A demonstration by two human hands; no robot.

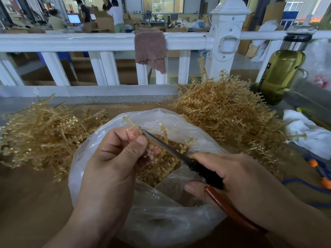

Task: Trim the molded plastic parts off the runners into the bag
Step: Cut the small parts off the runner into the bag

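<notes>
My left hand [116, 154] pinches a translucent amber runner [128, 121] over the open clear plastic bag [161, 217]. My right hand [238, 178] grips scissors [172, 149] with red-brown handles. Their blades lie closed or nearly closed, with the tips at the runner beside my left thumb. Several small amber parts [161, 163] lie loose inside the bag. A second runner branch [164, 131] sticks up behind the blades.
Piles of amber runners lie on the brown table at the left [44, 133] and right [229, 111]. A green bottle [281, 74] stands at the far right, a white cloth [311, 133] beside it. A white railing [89, 42] with a pink rag [150, 49] runs behind.
</notes>
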